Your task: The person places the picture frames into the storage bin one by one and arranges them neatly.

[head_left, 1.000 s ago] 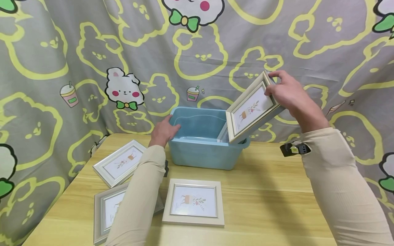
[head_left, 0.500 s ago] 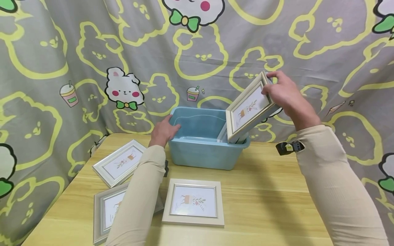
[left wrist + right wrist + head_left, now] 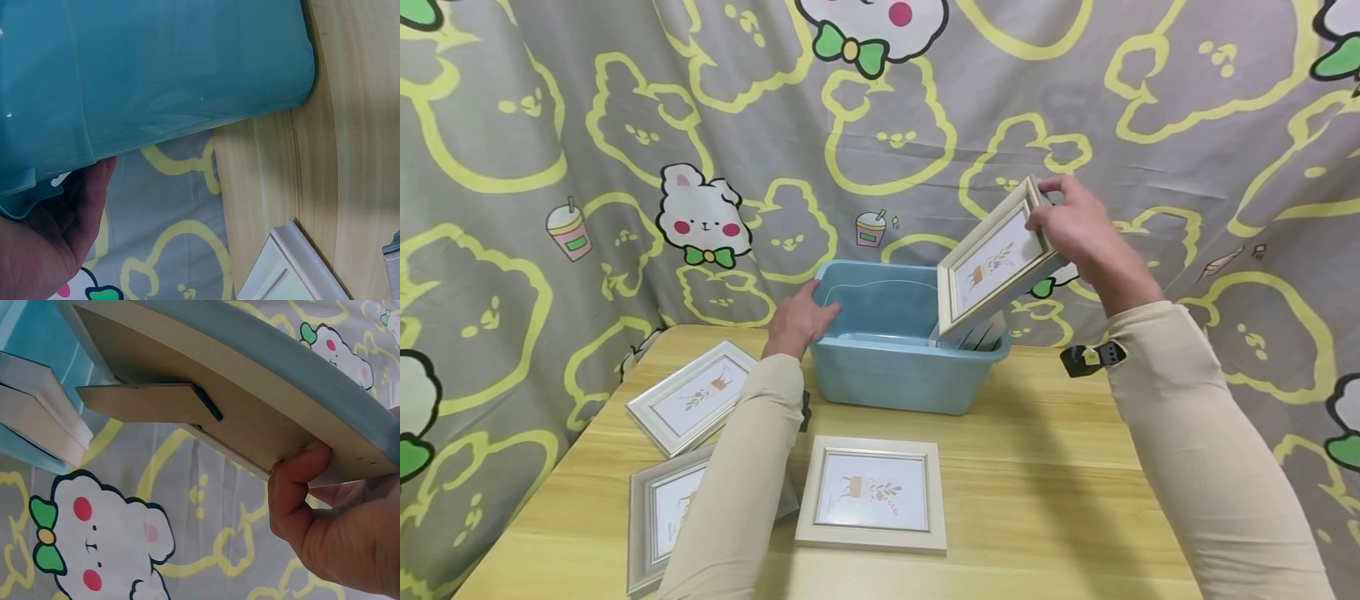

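My right hand (image 3: 1078, 229) pinches the upper right corner of a cream picture frame (image 3: 992, 260), thumb on its front. The frame is tilted over the right end of a blue plastic bin (image 3: 902, 379). Its brown back (image 3: 244, 419) shows in the right wrist view, with the easel leg (image 3: 140, 403) swung out and fingers curled on the board. Other frames (image 3: 983, 335) stand on edge inside the bin's right end. My left hand (image 3: 797, 321) holds the bin's left rim, its fingers (image 3: 94, 200) bent under the lip in the left wrist view.
On the wooden table (image 3: 1037, 483), a silver-white frame (image 3: 696, 396) lies left of the bin. A grey frame (image 3: 651, 525) is partly hidden under my left sleeve. A cream frame (image 3: 872, 492) lies in front of the bin. A patterned curtain (image 3: 760, 125) hangs behind.
My right hand has moved left and a little down with the picture frame, uncovering more of the frames in the bin's right end. My left hand has stayed on the rim.
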`<move>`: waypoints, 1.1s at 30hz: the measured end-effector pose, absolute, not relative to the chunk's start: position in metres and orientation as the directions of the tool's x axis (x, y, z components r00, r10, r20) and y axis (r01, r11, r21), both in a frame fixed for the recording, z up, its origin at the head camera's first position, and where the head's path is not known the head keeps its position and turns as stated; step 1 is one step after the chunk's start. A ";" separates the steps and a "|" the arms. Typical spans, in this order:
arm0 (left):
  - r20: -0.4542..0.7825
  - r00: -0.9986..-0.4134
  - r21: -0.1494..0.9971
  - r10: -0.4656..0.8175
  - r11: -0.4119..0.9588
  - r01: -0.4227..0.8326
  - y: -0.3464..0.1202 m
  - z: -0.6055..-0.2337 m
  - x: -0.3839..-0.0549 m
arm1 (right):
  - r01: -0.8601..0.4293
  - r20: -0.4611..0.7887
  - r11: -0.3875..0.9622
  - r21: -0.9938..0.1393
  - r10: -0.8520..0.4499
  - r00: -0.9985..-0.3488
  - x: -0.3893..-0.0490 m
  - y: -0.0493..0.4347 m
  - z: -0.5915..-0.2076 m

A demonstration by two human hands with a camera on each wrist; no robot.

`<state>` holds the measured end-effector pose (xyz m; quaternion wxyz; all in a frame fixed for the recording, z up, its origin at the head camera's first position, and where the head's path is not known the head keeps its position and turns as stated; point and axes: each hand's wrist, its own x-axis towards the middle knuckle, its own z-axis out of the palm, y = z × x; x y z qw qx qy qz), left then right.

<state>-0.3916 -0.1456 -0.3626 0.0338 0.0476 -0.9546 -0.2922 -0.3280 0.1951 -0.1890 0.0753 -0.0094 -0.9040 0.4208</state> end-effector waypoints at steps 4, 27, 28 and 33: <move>0.033 -0.993 0.561 -0.112 0.825 -0.075 -0.146 -0.363 -0.392 | -0.039 0.107 0.638 -0.769 0.069 -0.992 -0.333 0.196 -0.195; 0.031 -0.993 0.554 -0.112 0.829 -0.077 -0.146 -0.362 -0.391 | 0.022 0.089 0.704 -0.710 0.121 -0.989 -0.357 0.186 -0.226; 0.031 -0.993 0.554 -0.113 0.829 -0.077 -0.146 -0.362 -0.391 | 0.023 0.088 0.702 -0.712 0.122 -0.989 -0.358 0.185 -0.227; 0.030 -0.993 0.554 -0.116 0.829 -0.080 -0.146 -0.362 -0.392 | 0.016 0.094 0.696 -0.718 0.119 -0.988 -0.361 0.184 -0.231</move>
